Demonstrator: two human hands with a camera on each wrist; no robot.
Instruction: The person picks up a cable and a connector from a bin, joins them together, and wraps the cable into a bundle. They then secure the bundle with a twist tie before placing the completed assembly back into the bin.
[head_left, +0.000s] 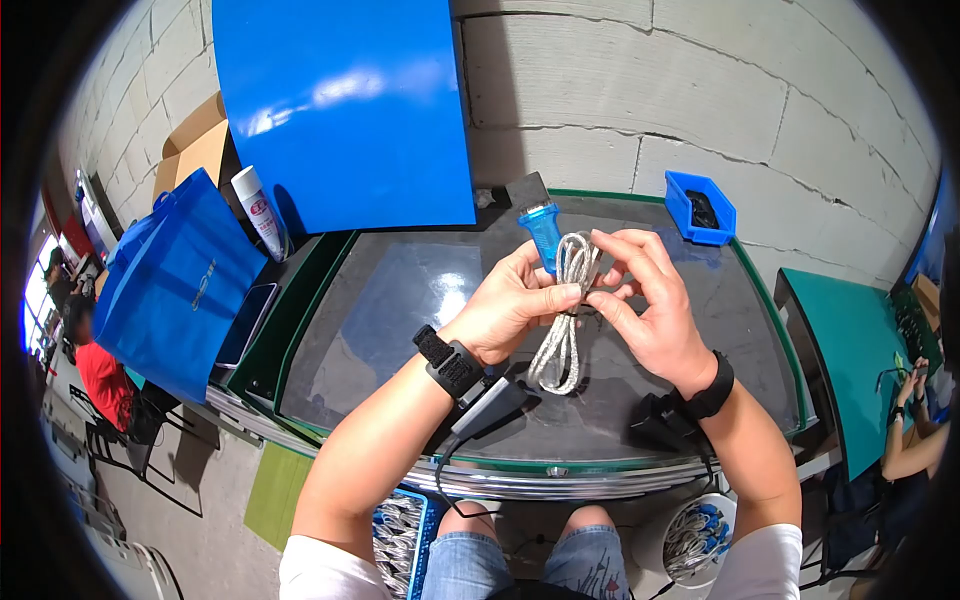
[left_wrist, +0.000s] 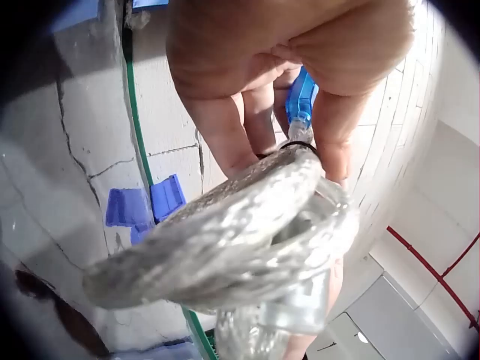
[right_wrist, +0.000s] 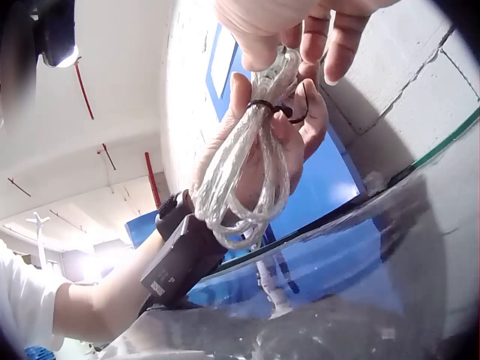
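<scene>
A coiled silver-grey braided cable [head_left: 560, 350], with a translucent blue connector [head_left: 541, 228] topped by a dark end piece [head_left: 527, 190], is held up over the dark work surface. My left hand [head_left: 515, 300] grips the bundle around its middle, thumb across the front. A thin black tie [right_wrist: 262, 104] wraps the coil there, one loose end sticking out. From the other side, my right hand [head_left: 645, 295] has its thumb and fingers curled at the upper part of the coil. Lower loops of the cable hang free beneath both hands.
A blue bin [head_left: 700, 208] with dark items stands at the back right. To the left are a spray can [head_left: 260, 215] and a blue bag [head_left: 170, 285]. A blue crate [head_left: 425, 545] and a white bucket [head_left: 732, 520] of cables stand below the front edge.
</scene>
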